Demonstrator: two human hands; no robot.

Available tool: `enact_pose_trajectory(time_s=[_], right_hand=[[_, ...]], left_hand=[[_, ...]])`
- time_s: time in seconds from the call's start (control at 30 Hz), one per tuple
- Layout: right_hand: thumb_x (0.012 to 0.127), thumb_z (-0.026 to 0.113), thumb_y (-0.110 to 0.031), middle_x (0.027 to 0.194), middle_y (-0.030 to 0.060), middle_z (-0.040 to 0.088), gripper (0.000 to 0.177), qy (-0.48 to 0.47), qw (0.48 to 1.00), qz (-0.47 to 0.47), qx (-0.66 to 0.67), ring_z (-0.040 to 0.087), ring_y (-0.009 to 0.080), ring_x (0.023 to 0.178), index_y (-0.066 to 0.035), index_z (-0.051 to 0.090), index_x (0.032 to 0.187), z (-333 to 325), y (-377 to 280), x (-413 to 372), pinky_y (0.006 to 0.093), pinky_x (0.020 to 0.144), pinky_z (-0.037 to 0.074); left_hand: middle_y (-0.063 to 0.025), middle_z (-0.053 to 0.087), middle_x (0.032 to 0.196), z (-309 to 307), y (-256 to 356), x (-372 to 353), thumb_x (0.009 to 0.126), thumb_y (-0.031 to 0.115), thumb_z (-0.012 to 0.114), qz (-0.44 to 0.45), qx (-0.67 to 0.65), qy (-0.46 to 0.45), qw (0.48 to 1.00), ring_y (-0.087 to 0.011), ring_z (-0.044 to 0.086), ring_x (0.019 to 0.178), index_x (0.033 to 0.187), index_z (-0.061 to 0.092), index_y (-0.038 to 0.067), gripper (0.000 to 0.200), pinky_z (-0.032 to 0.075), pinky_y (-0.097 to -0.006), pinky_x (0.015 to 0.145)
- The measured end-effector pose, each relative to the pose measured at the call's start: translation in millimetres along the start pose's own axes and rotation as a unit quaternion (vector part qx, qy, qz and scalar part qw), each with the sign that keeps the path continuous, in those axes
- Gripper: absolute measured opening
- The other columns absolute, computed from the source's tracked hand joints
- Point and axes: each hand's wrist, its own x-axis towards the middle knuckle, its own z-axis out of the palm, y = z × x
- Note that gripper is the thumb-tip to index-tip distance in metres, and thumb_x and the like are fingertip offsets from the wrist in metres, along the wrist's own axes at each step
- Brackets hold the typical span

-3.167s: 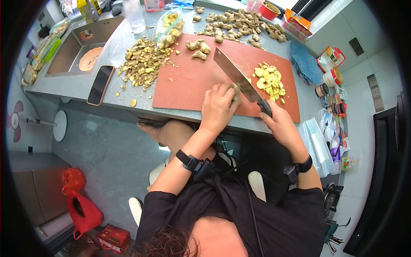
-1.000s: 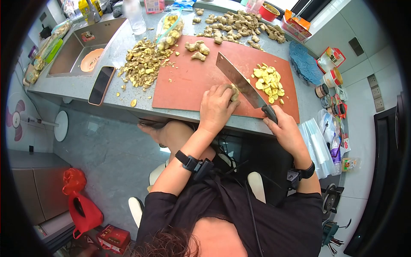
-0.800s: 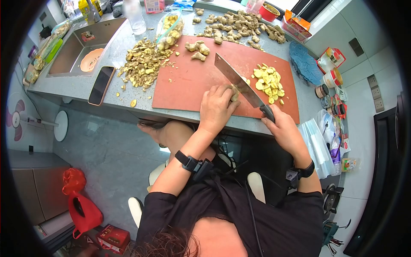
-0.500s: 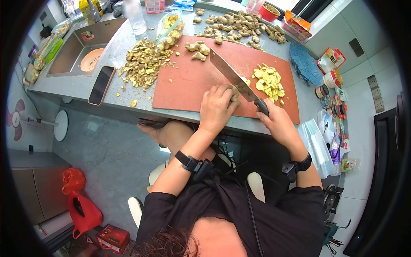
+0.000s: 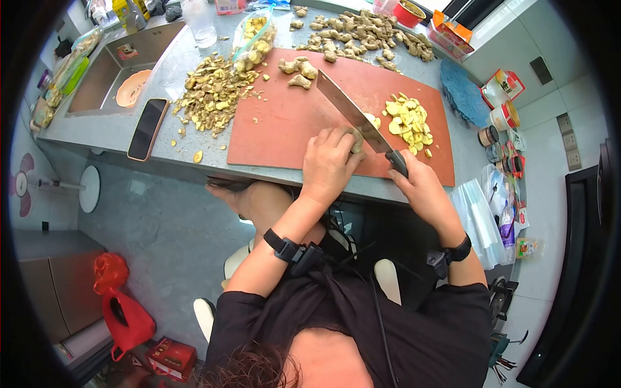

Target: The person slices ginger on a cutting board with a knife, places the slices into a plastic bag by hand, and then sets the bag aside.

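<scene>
My left hand (image 5: 330, 158) is closed around a piece of ginger (image 5: 357, 140), pressing it on the red-brown cutting board (image 5: 272, 129). In my right hand (image 5: 420, 184) is the black handle of a cleaver (image 5: 354, 111). Its blade slants up and left, right beside the held ginger. Just past the blade lie cut slices, partly hidden by it. A heap of yellow ginger slices (image 5: 409, 123) rests on the board's right side. Several whole ginger pieces (image 5: 299, 71) sit at the board's back left.
Left of the board is a pile of ginger trimmings (image 5: 213, 97), with a phone (image 5: 149, 129) at the counter edge. Behind stand a zip bag of slices (image 5: 254, 45) and many unpeeled ginger roots (image 5: 356, 35). A blue woven tray (image 5: 462, 94) and jars line the right.
The view has shifted slightly, so the counter items appear a little displaced. Both hands keep their grip, and the cleaver stays beside the ginger with barely any movement.
</scene>
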Motion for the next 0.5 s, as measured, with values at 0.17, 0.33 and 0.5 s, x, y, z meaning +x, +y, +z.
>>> enact_pose_trajectory(time_s=[0.17, 0.33, 0.5], right_hand=[[0.099, 0.063, -0.020, 0.090, 0.0246, 0.068, 0.022, 0.000, 1.000, 0.008, -0.012, 0.066, 0.0466, 0.091, -0.003, 0.051, 0.107, 8, 1, 16, 0.0530, 0.077, 0.049], [0.099, 0.063, -0.019, 0.090, 0.0255, 0.067, 0.021, 0.006, 0.999, -0.028, -0.019, 0.066, 0.0465, 0.090, -0.003, 0.051, 0.107, 7, 6, 6, 0.0535, 0.075, 0.049], [0.099, 0.062, -0.018, 0.090, 0.0249, 0.067, 0.020, -0.011, 1.000, 0.011, -0.025, 0.066, 0.0468, 0.091, -0.003, 0.051, 0.107, -8, 4, -23, 0.0542, 0.076, 0.049]], left_hand=[[-0.0028, 0.070, 0.112, -1, -1, 1, 0.074, 0.021, 0.085, 0.004, 0.001, 0.014, 1.000, -0.0262, 0.064, 0.108, 0.106, 0.070, 0.011, 0.037, 0.049, -0.0402, 0.087], [-0.0028, 0.070, 0.113, -1, 0, 1, 0.073, 0.021, 0.086, -0.001, 0.004, 0.008, 1.000, -0.0261, 0.064, 0.108, 0.106, 0.070, 0.010, 0.038, 0.049, -0.0404, 0.087], [-0.0026, 0.070, 0.113, 1, 0, 1, 0.073, 0.021, 0.086, 0.004, 0.003, 0.018, 1.000, -0.0257, 0.063, 0.108, 0.105, 0.069, 0.010, 0.037, 0.048, -0.0407, 0.087]])
